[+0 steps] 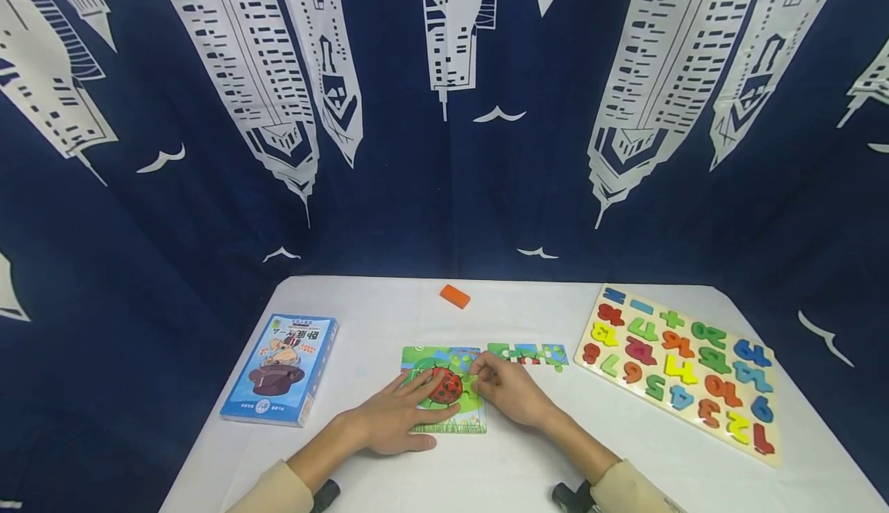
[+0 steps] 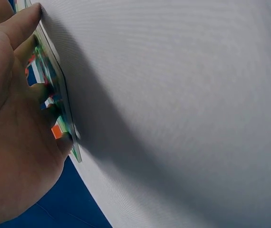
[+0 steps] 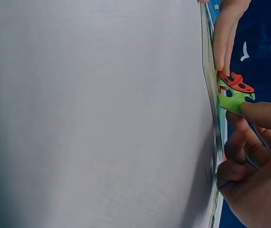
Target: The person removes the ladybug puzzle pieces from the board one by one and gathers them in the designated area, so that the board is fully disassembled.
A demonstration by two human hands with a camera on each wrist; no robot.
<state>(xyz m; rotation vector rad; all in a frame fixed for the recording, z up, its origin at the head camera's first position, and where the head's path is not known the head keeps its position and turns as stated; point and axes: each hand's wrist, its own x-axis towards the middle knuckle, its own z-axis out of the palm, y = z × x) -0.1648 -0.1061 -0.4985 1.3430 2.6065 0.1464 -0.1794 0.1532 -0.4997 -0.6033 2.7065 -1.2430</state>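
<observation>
A ladybug puzzle board [image 1: 472,420] lies on the white table near its front. My left hand [image 1: 392,419] rests on it with fingers spread, over the red ladybug picture; in the left wrist view the left hand [image 2: 21,118] lies along the board's edge. My right hand [image 1: 512,389] is at the board's right side. The right wrist view shows the right hand [image 3: 256,156] pinching a green and red puzzle piece [image 3: 235,99] between thumb and finger, tilted up from the board, close to the left hand's fingers.
Behind the right hand lies a row of puzzle pieces [image 1: 553,354]. An orange block [image 1: 454,296] sits further back. To the left is a blue box [image 1: 278,370]; to the right, a wooden number board [image 1: 681,374]. Two black objects [image 1: 572,496] are by the sleeves.
</observation>
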